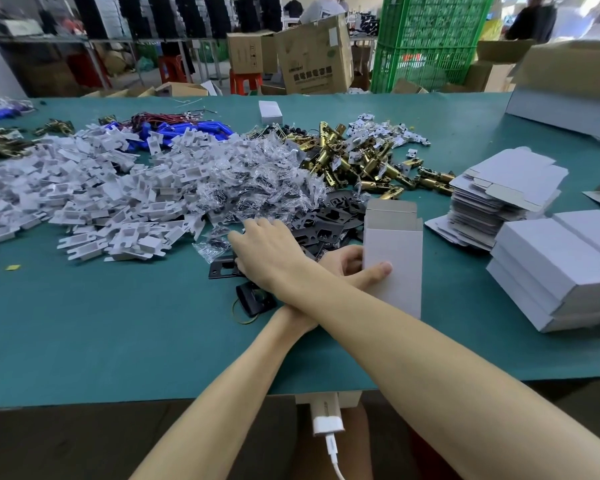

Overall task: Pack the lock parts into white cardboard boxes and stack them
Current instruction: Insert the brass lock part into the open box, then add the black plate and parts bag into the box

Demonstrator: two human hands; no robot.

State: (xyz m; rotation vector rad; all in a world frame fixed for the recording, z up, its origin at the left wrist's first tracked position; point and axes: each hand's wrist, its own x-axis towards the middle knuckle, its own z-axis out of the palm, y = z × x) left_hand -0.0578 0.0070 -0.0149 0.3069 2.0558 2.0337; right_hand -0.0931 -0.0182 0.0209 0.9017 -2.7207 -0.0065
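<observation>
my left hand (pixel 349 263) clamps the open white box (pixel 394 251), upright beside the black plates (pixel 326 223). my right hand (pixel 269 249) lies on those; grip unclear. a few closed boxes (pixel 551 268) sit stacked, heaps remain.

Card and metal
Matt white cardboard box (pixel 395 244); beyond it glossy brass latches (pixel 347 157), left of it matt black plates (pixel 326 220).

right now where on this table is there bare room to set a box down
Bare green mat along the near edge, left of the crossed arms, below the white plastic pile. Another strip right of the open box, before the closed boxes. Crowded mid-table: bags, black plates, brass latches.
</observation>
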